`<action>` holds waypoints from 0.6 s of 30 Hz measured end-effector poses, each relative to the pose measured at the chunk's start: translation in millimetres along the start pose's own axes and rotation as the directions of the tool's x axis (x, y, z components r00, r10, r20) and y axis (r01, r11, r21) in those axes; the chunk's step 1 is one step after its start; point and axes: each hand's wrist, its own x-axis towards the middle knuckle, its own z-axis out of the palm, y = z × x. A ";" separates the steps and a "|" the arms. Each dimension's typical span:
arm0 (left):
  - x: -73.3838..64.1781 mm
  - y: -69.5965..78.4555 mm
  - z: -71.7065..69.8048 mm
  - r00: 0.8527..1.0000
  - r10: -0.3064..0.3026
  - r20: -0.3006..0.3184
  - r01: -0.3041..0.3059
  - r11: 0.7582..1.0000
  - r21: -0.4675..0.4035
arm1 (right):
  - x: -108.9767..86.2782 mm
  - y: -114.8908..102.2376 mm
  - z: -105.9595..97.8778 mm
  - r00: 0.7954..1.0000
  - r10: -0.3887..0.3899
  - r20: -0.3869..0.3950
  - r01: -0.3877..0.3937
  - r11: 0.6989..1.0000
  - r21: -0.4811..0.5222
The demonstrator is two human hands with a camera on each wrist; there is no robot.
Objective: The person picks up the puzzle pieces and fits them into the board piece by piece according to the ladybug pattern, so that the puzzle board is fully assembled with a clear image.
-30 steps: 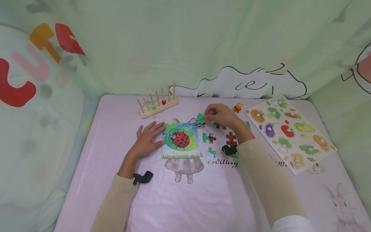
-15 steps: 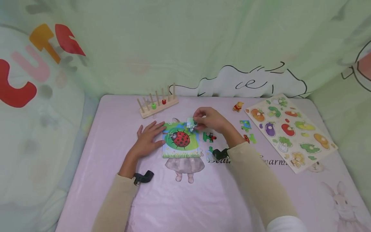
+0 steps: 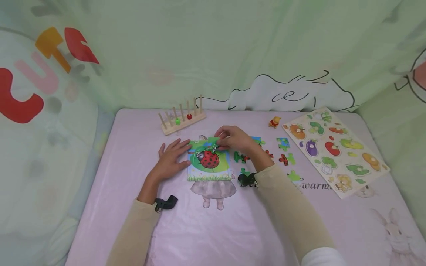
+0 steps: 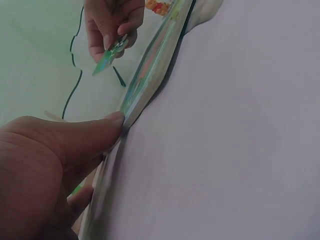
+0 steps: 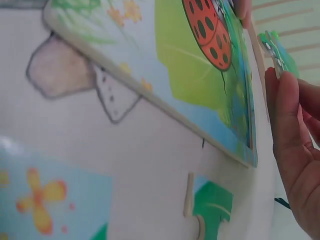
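A square puzzle board (image 3: 209,174) printed with a red ladybug lies on the table between both hands. My left hand (image 3: 170,159) rests at its left edge, fingers spread; in the left wrist view the thumb (image 4: 92,135) touches the board's edge. Over the board's upper right part, my right hand (image 3: 237,140) pinches a small green jigsaw piece (image 5: 278,54) between thumb and fingers. That piece is held up tilted above the board in the right wrist view. Several loose jigsaw pieces lie right of the board, among them a green one (image 3: 240,157), partly behind the right forearm.
Behind the board stands a wooden peg rack (image 3: 183,125) with a green and a red bead. A small bear figurine (image 3: 274,122) is at the back right, beside a large vegetable puzzle board (image 3: 337,144). More loose pieces, such as a blue one (image 3: 283,143), lie near it.
The right hand has moved left with the jigsaw piece, from the right side of the board to over its upper part, and the piece has turned. The left hand stays put.
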 end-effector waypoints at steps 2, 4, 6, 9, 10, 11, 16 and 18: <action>0.0 0.1 -0.1 1.000 0.000 -0.001 0.000 1.000 -0.002 | 3.2 1.6 3.1 1.000 0.004 -0.002 -0.004 1.000 0.012; 0.2 -0.5 0.4 1.000 -0.001 -0.002 0.001 1.000 0.002 | 6.2 3.5 6.2 1.000 0.010 -0.004 -0.010 1.000 0.009; 0.4 -0.9 0.5 1.000 -0.004 -0.001 0.004 1.000 0.008 | 8.7 4.7 9.6 1.000 0.019 -0.007 -0.019 1.000 0.008; 1.1 -1.6 0.9 1.000 -0.005 0.002 0.005 1.000 0.016 | 10.0 4.0 14.7 0.999 0.037 -0.018 -0.037 0.999 -0.002; 1.2 -1.4 0.7 1.000 -0.005 0.005 0.005 1.000 0.017 | 10.4 3.8 16.3 0.999 0.045 -0.022 -0.045 0.999 -0.004; 1.3 -1.5 0.6 1.000 -0.004 0.005 0.003 1.000 0.018 | 10.9 3.5 17.8 0.998 0.050 -0.023 -0.051 0.999 -0.007; 1.6 -2.1 0.6 1.000 0.002 0.007 -0.002 1.000 0.018 | 14.7 6.5 24.6 0.997 0.074 -0.025 -0.073 0.997 0.025; 1.8 -2.9 1.0 1.000 -0.001 0.010 0.001 1.000 0.020 | 15.9 8.3 27.1 0.996 0.086 -0.030 -0.084 0.995 0.045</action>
